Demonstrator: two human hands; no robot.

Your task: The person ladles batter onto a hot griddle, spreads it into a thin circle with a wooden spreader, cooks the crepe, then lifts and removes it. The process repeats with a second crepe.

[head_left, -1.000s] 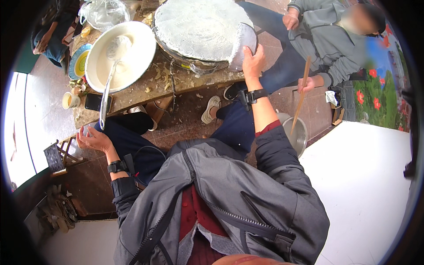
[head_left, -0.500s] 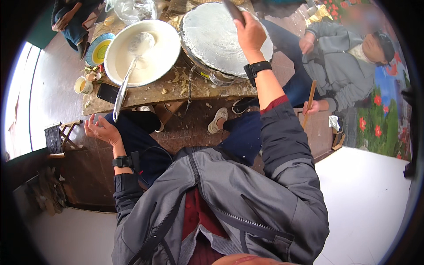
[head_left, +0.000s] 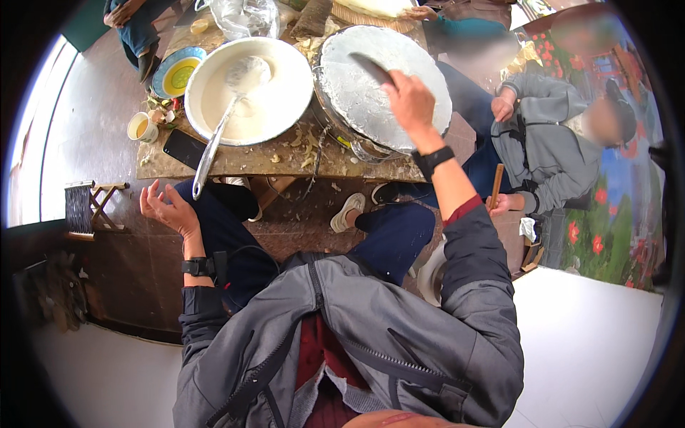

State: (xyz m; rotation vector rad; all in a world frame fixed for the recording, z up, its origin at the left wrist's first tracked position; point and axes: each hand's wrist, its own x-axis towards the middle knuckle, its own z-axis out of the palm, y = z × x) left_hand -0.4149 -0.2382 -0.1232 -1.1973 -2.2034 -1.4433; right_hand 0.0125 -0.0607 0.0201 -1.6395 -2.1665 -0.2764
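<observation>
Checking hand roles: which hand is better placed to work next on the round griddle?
Probably the right hand: it holds a thin scraper over the pale layer covering the round griddle. The left hand looks empty, fingers loosely curled, short of the wooden table.

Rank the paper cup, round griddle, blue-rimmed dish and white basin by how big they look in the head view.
1. Round griddle, slightly ahead, though partly covered
2. White basin
3. Blue-rimmed dish
4. Paper cup

Brown floor [head_left: 135, 267], wooden folding stool [head_left: 84, 209] (dark-seated), red-flowered backdrop [head_left: 617, 232].
</observation>
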